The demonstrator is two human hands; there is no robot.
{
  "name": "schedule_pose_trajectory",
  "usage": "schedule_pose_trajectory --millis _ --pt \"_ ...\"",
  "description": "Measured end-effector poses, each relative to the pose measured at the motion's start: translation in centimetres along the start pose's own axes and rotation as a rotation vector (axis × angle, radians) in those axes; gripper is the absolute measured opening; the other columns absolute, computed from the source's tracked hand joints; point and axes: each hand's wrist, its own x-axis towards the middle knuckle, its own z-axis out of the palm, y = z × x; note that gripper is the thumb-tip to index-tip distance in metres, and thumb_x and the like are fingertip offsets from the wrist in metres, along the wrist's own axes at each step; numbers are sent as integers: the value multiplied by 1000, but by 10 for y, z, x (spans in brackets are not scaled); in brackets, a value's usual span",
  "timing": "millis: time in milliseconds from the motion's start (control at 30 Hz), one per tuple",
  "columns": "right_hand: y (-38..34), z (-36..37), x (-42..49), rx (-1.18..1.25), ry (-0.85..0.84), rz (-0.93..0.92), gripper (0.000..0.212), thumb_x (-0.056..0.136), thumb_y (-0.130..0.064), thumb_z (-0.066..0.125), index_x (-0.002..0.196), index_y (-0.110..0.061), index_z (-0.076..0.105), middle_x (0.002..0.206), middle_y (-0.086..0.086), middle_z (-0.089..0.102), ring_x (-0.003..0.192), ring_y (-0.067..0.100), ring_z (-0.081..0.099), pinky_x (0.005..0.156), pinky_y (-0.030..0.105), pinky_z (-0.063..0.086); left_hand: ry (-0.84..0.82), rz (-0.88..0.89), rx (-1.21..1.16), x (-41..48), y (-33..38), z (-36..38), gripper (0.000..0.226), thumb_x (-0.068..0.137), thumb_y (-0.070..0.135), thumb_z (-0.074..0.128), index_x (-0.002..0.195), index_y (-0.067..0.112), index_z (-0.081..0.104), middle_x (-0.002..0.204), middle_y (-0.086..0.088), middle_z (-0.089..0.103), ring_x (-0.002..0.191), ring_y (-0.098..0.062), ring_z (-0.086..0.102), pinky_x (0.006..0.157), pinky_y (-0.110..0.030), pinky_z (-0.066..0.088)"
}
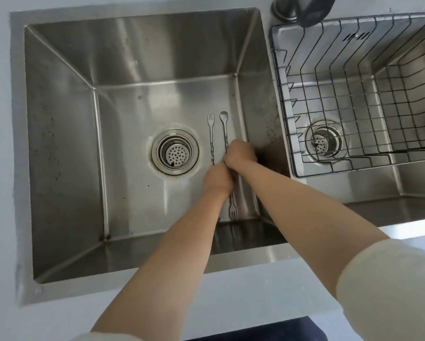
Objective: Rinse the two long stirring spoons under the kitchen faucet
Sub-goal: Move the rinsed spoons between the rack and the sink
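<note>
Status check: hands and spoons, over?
Both busy: left hand and right hand grip the spoons mid-shaft, low in the sink. No water seen. Nothing in the way.

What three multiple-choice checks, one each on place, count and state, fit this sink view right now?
1. The wire dish rack sits: A in the right basin; B on the counter; C on the wall.
2. Count of stirring spoons in the left basin: A one; B two; C four.
3. Water from the faucet: A streaming; B none visible; C filling the basin.
Key: 1 A, its wires line the right basin; 2 B, two twisted shafts show beside the drain strainer; 3 B, no stream falls from it.
</note>
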Motion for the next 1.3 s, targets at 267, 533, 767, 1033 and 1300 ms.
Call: schedule_pose_trajectory --millis 267,533,767,1033,1300 --pt "-4 -11 -11 -20 -52 -23 31 89 -8 49 59 -9 41 75 5 51 79 26 54 63 28 39 17 5 -116 -11 1 -7 22 86 10 50 96 -4 63 100 -24 68 94 -36 63 77 -41 51" --pt "-33 -70 -56 135 59 -48 36 89 -11 46 55 -11 35 58 2 41 61 21 45 58 27 38 154 155 -197 -49 16 -55 20 83 9 54 67 5 64 70 -12 67 80 -33 62 66 -32 45" --pt "-40 -144 -104 449 220 -203 45 85 -6 49 46 -15 29 47 0 30 44 13 28 44 24 24 351 380 -187 -86 51 -119 15 82 9 58 90 4 69 91 -16 73 90 -31 64 79 -32 47" --pt "15 -200 -115 841 350 -54 36 82 -3 48 48 -12 39 51 3 35 45 15 28 43 23 24 417 660 46 -105 121 -121 20 88 15 55 99 10 71 98 -11 73 93 -28 65 79 -34 49" --pt "126 -237 -82 1041 316 208 28 81 -2 54 56 -10 44 55 4 43 46 15 34 42 23 26 305 796 374 -79 205 -41 22 89 7 48 98 6 68 101 -12 70 97 -29 62 80 -34 48"
